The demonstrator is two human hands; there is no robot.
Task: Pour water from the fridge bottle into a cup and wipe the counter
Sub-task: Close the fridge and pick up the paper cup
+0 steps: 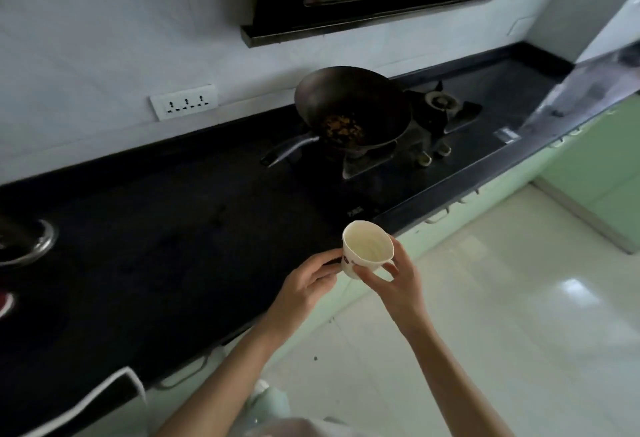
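The white cup (367, 250) is held in the air at the edge of the dark surface (166, 249), the left hand (308, 286) pinching its side and the right hand (398, 275) closed around it. It seems empty, though the light is poor. If one grip is loosened before the cup is set down, it could be tipped onto the floor (485, 298).

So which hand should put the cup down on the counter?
Probably the left hand: it is over the counter edge, gripping the cup by its side. The right hand is out over the floor.
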